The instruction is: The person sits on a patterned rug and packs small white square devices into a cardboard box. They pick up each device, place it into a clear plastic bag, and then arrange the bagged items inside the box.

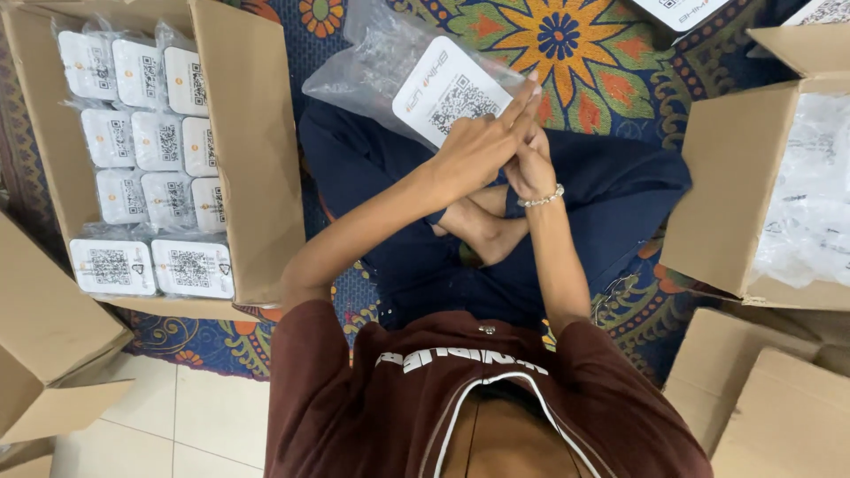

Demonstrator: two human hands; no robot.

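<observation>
My one head camera looks steeply down, close over my lap: hands (505,146) at upper centre, boxes (257,133) filling both frame sides.
</observation>
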